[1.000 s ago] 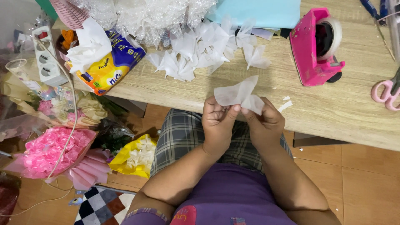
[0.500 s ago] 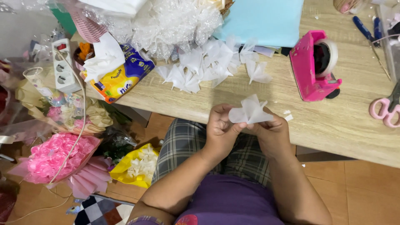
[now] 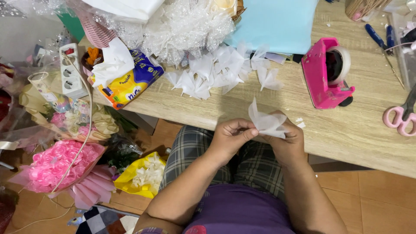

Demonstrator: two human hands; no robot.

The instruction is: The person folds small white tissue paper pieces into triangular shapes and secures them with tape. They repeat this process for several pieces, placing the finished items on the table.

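A pink tape dispenser [image 3: 326, 73], light-blue paper sheet [image 3: 277, 24], white folded tissue [image 3: 266, 122], and green-grey plaid trousers [image 3: 190, 149].

Both hands meet at the near edge of the wooden table [image 3: 260, 108], the left hand [image 3: 229, 138] and the right hand [image 3: 288, 141] side by side and pinching a folded tissue piece [image 3: 265, 122] between them, just above the person's lap. Farther back on the table lies a heap of folded tissue pieces [image 3: 225, 71], with a sheet of paper [image 3: 281, 24] behind it. To the right of the hands stands a tape dispenser [image 3: 327, 73], and scissors [image 3: 401, 117] lie at the right edge. To the left of the heap sits a tissue pack [image 3: 130, 82]. On the floor to the left lies a flower bouquet [image 3: 58, 167].
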